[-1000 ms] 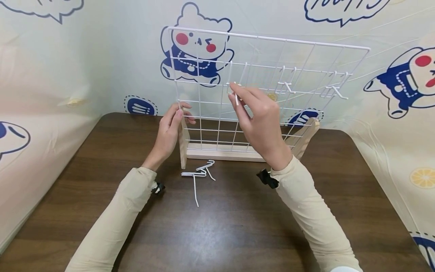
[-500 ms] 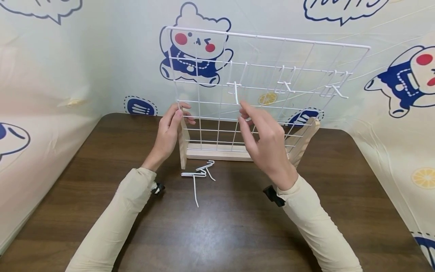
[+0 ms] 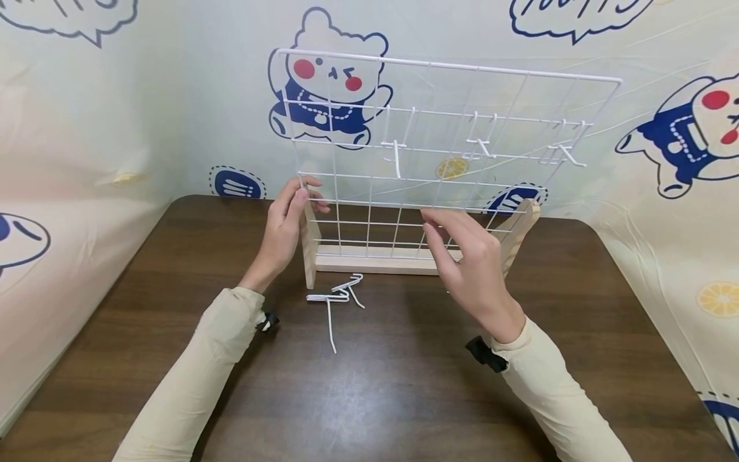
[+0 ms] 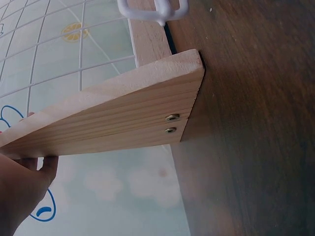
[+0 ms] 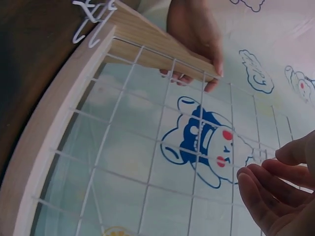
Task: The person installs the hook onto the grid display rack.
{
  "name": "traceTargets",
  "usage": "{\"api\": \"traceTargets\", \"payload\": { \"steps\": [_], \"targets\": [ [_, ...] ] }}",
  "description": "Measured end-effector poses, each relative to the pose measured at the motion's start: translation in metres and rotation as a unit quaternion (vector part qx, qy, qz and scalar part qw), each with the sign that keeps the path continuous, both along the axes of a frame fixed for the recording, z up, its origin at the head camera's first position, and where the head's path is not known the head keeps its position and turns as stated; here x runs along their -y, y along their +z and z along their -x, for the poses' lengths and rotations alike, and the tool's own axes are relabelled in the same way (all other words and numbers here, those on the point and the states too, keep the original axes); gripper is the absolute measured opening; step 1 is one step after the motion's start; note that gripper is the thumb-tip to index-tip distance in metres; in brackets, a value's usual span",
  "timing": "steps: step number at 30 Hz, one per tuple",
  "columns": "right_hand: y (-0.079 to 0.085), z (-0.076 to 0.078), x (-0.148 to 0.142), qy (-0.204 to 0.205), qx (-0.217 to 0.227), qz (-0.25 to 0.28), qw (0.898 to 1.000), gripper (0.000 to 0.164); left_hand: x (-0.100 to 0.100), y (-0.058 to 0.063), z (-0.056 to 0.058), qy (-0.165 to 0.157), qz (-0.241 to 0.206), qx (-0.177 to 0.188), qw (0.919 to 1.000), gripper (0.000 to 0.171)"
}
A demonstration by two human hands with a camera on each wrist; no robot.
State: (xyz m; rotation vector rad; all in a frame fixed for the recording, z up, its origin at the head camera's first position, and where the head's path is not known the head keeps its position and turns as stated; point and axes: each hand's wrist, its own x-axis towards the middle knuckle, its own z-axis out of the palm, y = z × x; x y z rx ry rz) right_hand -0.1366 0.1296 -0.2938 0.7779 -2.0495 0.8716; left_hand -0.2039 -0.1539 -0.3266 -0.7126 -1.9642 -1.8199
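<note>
A white wire grid panel (image 3: pixel 428 64) leans back in a wooden stand, whose left side piece (image 3: pixel 310 250) stands upright on the table. My left hand (image 3: pixel 280 228) grips the upper end of that side piece at the grid's edge, thumb in front and fingers behind. Three white wire hooks hang in the upper grid: a left hook (image 3: pixel 396 160), a middle hook (image 3: pixel 484 147) and a right hook (image 3: pixel 568 156). Below them, my right hand (image 3: pixel 476 266) hovers before the lower grid, fingers loosely bent and holding nothing. In the right wrist view, its fingertips (image 5: pixel 243 174) overlap the wires.
Two loose white hooks, a long-pronged hook (image 3: pixel 331 324) and another hook (image 3: pixel 356 295) touching it, lie before the stand on the brown wooden table (image 3: pixel 369 398). A patterned curtain (image 3: pixel 185 96) hangs right behind the grid.
My right hand has let go of the left hook, which now hangs on the grid, and has moved down and to the right. The left hand stays on the stand.
</note>
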Motion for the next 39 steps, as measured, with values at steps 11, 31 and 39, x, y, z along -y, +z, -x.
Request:
{"api": "traceTargets", "payload": {
  "steps": [11,31,39],
  "targets": [
    [-0.017,-0.002,-0.023,-0.018,0.039,-0.01,0.999,0.018,0.0,-0.002,0.001,-0.002,-0.003,-0.007,1.0,0.03],
    [-0.033,0.0,-0.052,-0.031,0.065,-0.058,0.996,0.014,0.0,-0.003,0.002,0.001,0.003,-0.008,1.0,0.033],
    [-0.038,0.0,-0.062,-0.05,0.095,-0.095,0.99,0.013,0.0,-0.003,0.002,0.004,0.007,-0.003,1.0,0.035]
  ]
}}
